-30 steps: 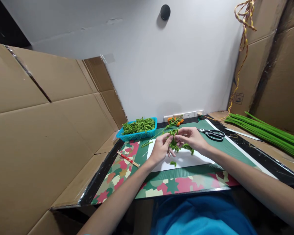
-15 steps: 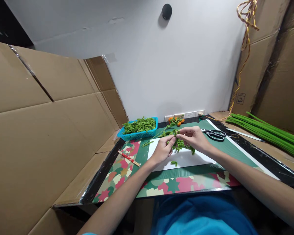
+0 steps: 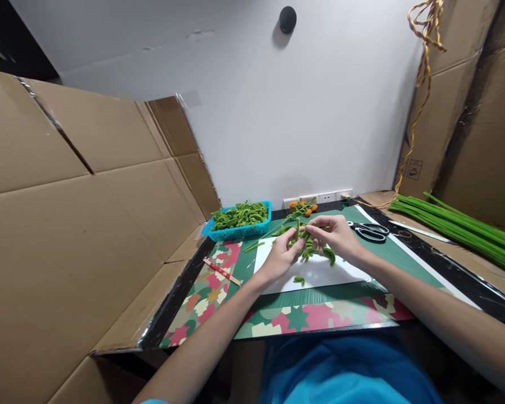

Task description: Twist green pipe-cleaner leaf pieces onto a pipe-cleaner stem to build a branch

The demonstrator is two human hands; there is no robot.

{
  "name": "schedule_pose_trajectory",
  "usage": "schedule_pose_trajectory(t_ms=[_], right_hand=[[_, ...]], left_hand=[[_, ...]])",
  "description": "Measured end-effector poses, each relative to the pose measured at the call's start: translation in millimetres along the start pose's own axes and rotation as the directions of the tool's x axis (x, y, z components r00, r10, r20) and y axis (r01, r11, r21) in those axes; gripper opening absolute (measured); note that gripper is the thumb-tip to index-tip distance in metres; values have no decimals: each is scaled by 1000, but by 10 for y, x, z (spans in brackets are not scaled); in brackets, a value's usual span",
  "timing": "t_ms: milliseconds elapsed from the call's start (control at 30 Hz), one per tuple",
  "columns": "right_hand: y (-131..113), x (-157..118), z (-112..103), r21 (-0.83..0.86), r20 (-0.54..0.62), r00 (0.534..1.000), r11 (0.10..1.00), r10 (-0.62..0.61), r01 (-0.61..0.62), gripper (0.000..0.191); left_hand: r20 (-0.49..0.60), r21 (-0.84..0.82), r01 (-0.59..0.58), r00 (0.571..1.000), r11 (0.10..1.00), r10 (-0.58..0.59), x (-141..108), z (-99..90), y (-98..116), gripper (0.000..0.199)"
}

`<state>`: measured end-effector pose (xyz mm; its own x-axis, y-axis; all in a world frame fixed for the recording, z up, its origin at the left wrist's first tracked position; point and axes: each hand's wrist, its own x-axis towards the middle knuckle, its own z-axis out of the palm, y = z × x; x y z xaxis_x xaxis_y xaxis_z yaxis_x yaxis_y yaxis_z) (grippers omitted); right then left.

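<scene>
Between my two hands, above a white sheet [image 3: 320,279], is a green fuzzy pipe cleaner [image 3: 298,227]. My left hand [image 3: 281,252] pinches it with thumb and fingers, one end sticking up. My right hand [image 3: 335,235] is closed at the fingertips on the same green stem, close to the left fingers. Curled green pipe cleaner pieces [image 3: 329,256] lie on the sheet below and behind the hands, partly hidden. A small bent green piece [image 3: 299,280] rests alone nearer the front of the sheet.
A blue basket [image 3: 235,232] heaped with green pieces stands back left. Orange-and-green fuzzy flowers [image 3: 305,209] lie by the wall. Black-handled scissors [image 3: 371,232] and a bundle of long green pipe cleaners [image 3: 458,227] are on the right. Chopsticks in a red wrapper [image 3: 221,272] lie left.
My fingers have shifted on the green pipe cleaner. One end now rises above my left fingertips, and my right hand has turned slightly with its fingers curled more.
</scene>
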<state>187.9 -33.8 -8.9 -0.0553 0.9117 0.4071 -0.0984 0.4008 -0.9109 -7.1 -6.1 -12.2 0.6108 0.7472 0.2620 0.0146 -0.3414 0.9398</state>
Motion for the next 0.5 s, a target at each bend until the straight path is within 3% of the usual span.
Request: schedule_pose_trajectory(t_ms=[100,267,500], right_hand=[[3,9,-7,8,-19,1000,1000,8,-8,45],[3,12,0,43,0,999,998,49,-49,47],[11,-18,28,27,90,994,997,65,-68,42]], left_hand=[[-67,-76,14,998,997,-19,33,-28,-28,48],[-156,-60,10,988,998,-20,47,-63,-18,48],[-120,-5,9,993,1000,-9,11,-43,19,46]])
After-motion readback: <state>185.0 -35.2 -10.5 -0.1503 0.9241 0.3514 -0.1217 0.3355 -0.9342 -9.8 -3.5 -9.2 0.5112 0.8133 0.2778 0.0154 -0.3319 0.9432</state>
